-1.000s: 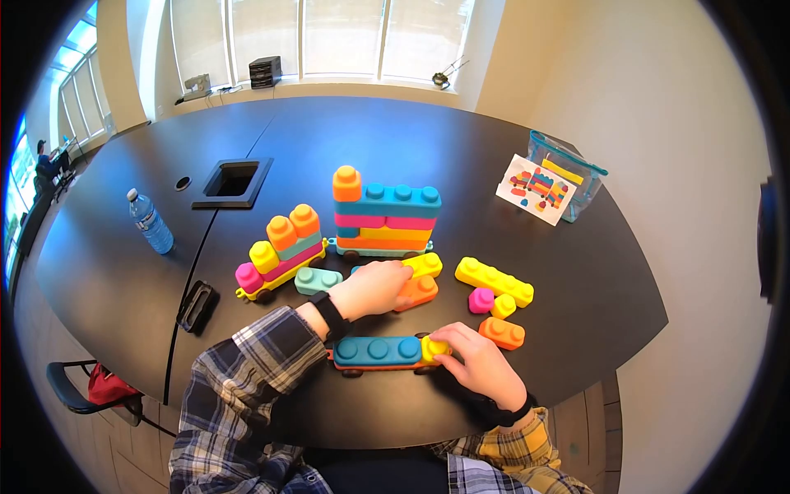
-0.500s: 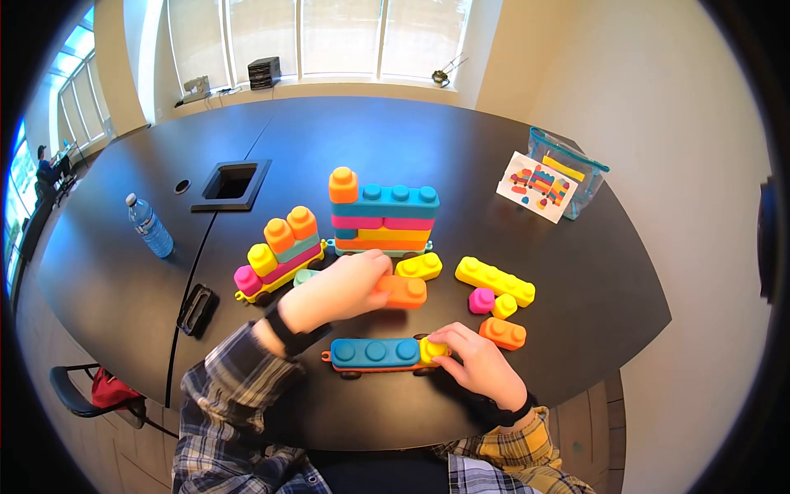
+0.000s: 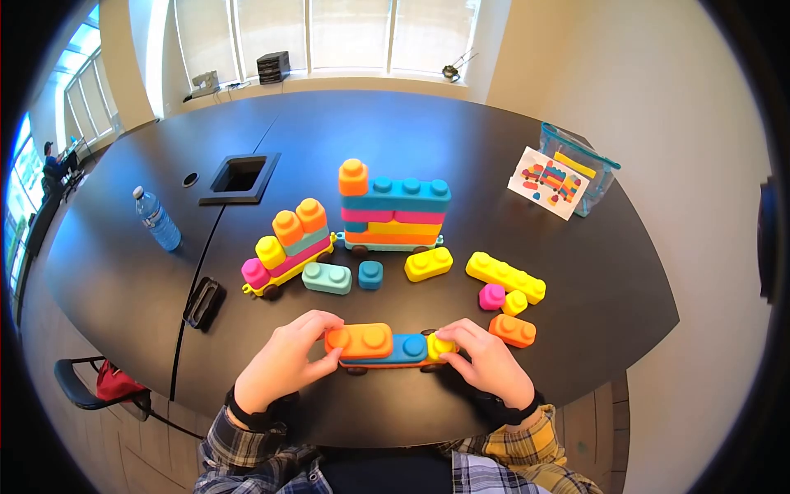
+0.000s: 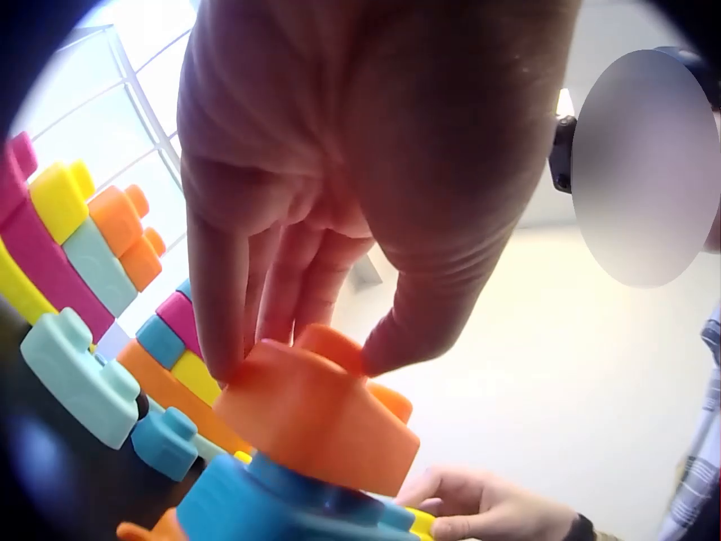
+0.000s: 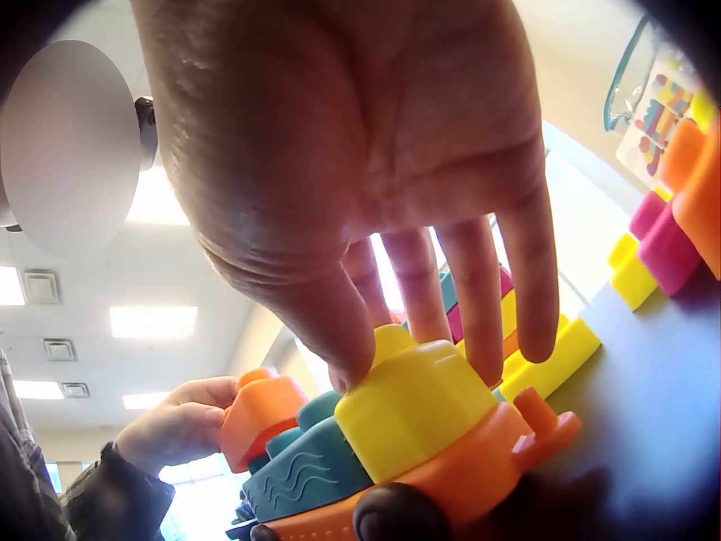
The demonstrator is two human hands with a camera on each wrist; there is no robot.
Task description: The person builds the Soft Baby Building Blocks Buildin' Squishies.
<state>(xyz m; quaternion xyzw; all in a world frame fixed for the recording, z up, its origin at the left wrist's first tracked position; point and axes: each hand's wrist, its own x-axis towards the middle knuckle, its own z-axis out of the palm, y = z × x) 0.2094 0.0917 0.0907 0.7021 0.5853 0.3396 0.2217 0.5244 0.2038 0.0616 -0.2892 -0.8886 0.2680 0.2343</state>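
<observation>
My left hand (image 3: 284, 362) pinches an orange two-stud block (image 3: 359, 340) at its left end, over the left part of a long blue block (image 3: 409, 348). In the left wrist view the orange block (image 4: 321, 417) is tilted above the blue block (image 4: 248, 502). The blue block lies on an orange wheeled base (image 5: 462, 468). At the base's right end, my right hand (image 3: 494, 366) holds a small yellow block (image 3: 439, 344) between thumb and fingers; in the right wrist view that yellow block (image 5: 411, 406) sits on the base beside the blue one.
Behind stand a tall block car (image 3: 395, 216) and a stepped one (image 3: 288, 251). Loose blocks lie nearer: pale green (image 3: 327, 278), blue (image 3: 370, 275), yellow (image 3: 429, 264), orange (image 3: 513, 330). A bottle (image 3: 157, 219) stands left; a picture card (image 3: 550, 183) leans on a clear bag (image 3: 592, 165).
My left hand has brought the orange block from among the loose blocks to above the blue block's left part. My right hand stays at the yellow block.
</observation>
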